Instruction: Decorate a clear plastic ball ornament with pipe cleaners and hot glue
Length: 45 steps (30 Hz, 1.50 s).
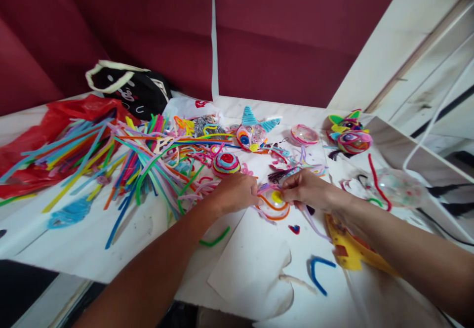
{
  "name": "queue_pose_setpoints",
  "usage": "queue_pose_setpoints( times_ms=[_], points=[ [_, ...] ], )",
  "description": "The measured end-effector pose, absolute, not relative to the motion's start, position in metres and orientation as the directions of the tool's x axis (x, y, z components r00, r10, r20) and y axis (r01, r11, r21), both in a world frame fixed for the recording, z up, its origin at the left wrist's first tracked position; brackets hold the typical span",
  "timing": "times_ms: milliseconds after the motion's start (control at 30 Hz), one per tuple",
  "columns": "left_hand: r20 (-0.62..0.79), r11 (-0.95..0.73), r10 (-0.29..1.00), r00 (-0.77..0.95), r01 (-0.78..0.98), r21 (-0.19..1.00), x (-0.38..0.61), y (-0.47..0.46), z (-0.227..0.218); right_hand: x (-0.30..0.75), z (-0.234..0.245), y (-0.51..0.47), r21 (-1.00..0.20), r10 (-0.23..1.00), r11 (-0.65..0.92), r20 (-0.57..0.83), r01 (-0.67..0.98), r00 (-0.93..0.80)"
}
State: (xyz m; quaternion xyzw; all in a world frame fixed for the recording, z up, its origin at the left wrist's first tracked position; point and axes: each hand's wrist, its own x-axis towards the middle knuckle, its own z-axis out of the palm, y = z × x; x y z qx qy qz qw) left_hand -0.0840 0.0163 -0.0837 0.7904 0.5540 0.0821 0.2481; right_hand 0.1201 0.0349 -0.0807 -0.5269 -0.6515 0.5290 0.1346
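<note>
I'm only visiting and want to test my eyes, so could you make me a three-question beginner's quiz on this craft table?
1. True or false: the left hand and the right hand are both at the clear plastic piece with the yellow dot.

2. Which thing is partly hidden behind the right forearm?
A) the red plastic bag
B) the yellow tool
C) the ball with blue pointed ears

3. Fill in the colour: the bag with a pale handle, at the back of the table, is mostly ____.

Key: 1. True. 2. B. 3. Black.
</note>
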Motion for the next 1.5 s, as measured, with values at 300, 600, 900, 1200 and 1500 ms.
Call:
queue_pose_setpoints(
  times_ms=[300,600,900,1200,1500],
  points=[
    [-0.133,-0.288,0.905,0.405,0.810,0.511,-0.086,0.020,-0.099,0.130,-0.078,0.034,-0.850,0.840,-0.130,-0.368,0.510,-0.399],
    [-0.135,-0.292,0.889,0.437,0.770,0.568,-0.076,0.014,-0.097,0.143,-0.082,0.032,-0.866,0.847,-0.160,-0.367,0.474,-0.384],
    [-0.102,-0.331,0.887,0.451,0.774,0.540,-0.073,0.008,-0.094,0.143,-0.086,0.032,-0.874,0.836,-0.127,-0.349,0.469,-0.424],
    [0.187,-0.434,0.896,0.402,0.710,0.554,-0.066,0.006,-0.092,0.138,-0.089,0.031,-0.879,0.837,-0.126,-0.343,0.460,-0.426],
    [0.347,-0.569,0.819,0.457,0.568,0.595,-0.059,0.001,-0.105,0.136,-0.092,0.030,-0.907,0.840,-0.091,-0.291,0.412,-0.457]
  ],
)
